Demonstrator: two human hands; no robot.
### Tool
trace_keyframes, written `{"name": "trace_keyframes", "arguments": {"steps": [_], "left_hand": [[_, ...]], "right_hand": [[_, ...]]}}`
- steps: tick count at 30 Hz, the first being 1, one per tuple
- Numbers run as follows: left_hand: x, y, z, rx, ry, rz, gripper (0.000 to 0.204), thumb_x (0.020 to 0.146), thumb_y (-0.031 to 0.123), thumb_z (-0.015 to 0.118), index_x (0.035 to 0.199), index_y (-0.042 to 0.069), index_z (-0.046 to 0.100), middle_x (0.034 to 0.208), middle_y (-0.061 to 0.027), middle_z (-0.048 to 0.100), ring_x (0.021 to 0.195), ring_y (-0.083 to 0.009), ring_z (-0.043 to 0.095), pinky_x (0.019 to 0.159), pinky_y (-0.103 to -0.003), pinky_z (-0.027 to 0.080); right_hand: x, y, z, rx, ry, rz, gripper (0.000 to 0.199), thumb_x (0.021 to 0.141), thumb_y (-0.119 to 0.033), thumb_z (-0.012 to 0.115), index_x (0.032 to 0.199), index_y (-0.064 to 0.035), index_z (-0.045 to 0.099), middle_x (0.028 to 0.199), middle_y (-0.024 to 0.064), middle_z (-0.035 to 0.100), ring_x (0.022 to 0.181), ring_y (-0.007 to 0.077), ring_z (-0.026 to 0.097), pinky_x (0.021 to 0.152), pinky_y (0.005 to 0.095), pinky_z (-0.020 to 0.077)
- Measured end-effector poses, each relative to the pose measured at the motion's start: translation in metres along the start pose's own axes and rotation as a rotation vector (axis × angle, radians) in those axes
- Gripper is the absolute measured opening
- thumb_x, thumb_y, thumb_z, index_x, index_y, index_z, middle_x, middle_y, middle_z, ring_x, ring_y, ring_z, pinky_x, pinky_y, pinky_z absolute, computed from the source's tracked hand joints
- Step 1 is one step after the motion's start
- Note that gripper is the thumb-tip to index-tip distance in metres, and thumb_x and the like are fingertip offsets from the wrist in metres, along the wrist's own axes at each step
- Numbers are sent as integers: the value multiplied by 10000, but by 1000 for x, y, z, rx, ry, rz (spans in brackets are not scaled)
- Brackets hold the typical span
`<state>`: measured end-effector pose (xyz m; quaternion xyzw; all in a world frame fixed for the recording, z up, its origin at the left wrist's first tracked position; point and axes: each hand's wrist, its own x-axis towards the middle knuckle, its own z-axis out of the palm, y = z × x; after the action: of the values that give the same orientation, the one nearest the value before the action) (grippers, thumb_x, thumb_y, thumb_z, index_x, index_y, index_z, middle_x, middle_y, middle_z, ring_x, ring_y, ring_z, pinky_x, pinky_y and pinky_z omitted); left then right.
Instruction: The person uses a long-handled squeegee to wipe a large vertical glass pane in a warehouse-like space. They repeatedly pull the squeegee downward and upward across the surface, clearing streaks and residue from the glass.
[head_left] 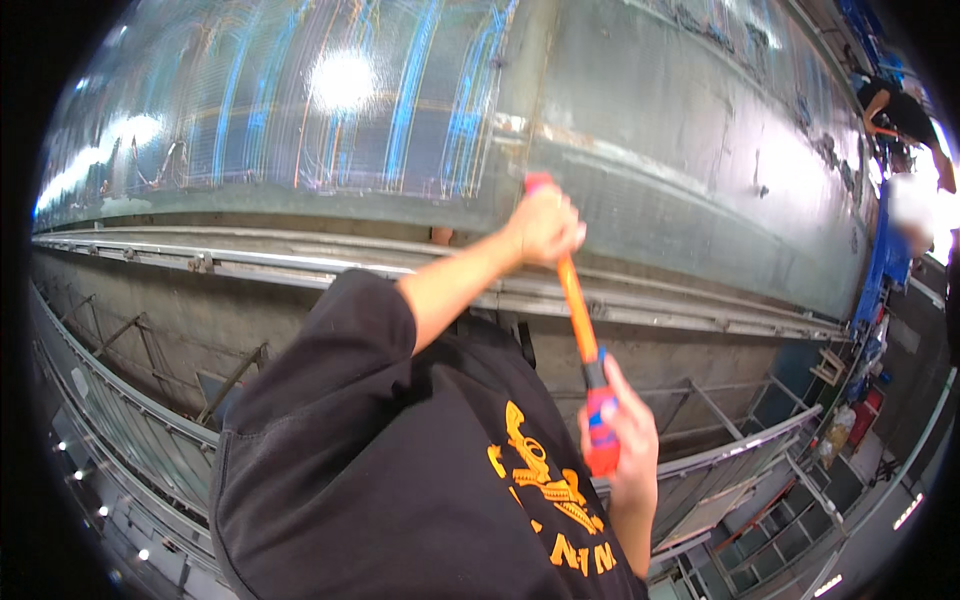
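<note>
Both my hands are closed on one long tool with an orange shaft (577, 305). My left hand (545, 225) wraps its upper end, and a red tip (538, 181) sticks out past the fist. My right hand (628, 428) grips the red and blue handle (602, 440) at the lower end, close to my black shirt. The fingers of the right hand are a little blurred. What kind of tool it is cannot be made out, as the left hand covers much of its upper part. Beyond the left hand lies a large grey, shiny panel (680, 200).
Blue and orange streaks mark a glossy sheet (350, 130) on the left of the panel. A metal rail (290, 262) runs along its near edge. Metal frames (720, 410) stand at the lower right. Another person in dark clothes (905, 115) is at the far right, near blue equipment (885, 250).
</note>
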<state>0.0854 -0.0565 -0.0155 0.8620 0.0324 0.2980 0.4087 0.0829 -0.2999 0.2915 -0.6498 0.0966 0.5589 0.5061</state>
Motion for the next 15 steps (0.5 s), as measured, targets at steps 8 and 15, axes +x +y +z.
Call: {"name": "trace_keyframes", "arguments": {"steps": [8,15], "left_hand": [[38,-25,1,-147,82,72,273,833,263,671,621,153,538,622,-63,534,624,-326,557,606,-469,403],[29,-5,-16,-134,84,-60,280,813,279,614,586,152,510,606,-67,474,597,-319,517,613,-449,420]], "right_hand": [[15,-50,19,-12,64,42,735,1014,-166,625,1675,-16,342,936,130,701,697,142,650,643,273,541],[15,-65,14,-69,52,101,738,996,-167,642,1660,0,367,942,132,707,698,147,650,664,292,546]]}}
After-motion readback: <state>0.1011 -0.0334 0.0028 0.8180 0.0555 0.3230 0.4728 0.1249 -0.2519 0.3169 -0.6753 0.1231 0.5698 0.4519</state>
